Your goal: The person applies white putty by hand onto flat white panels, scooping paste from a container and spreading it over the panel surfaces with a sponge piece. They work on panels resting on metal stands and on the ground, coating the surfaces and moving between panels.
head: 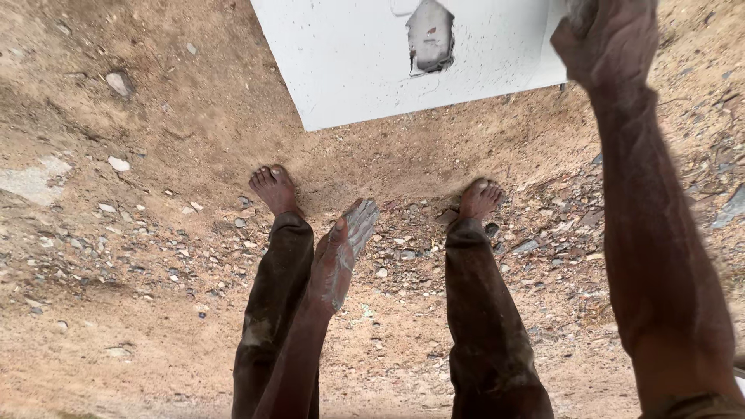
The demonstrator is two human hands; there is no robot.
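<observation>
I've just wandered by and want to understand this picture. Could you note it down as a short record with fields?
Setting: sandy, stony ground
Surface worked on: white-coated wall with a bare grey patch
Right hand: raised against the wall's edge; whether it holds anything cannot be told
Left hand: open, hanging free, smeared with white
Feet: bare, below dark trousers

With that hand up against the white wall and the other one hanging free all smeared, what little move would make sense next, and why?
Probably draw the right hand leftward across the white plastered wall surface toward the rough grey unfilled patch. That patch shows bare beside smooth white, and the right hand already presses the wall near its right edge. The left hand hangs open, white-smeared and empty, over the stony dirt ground, so it seems less ready.
</observation>
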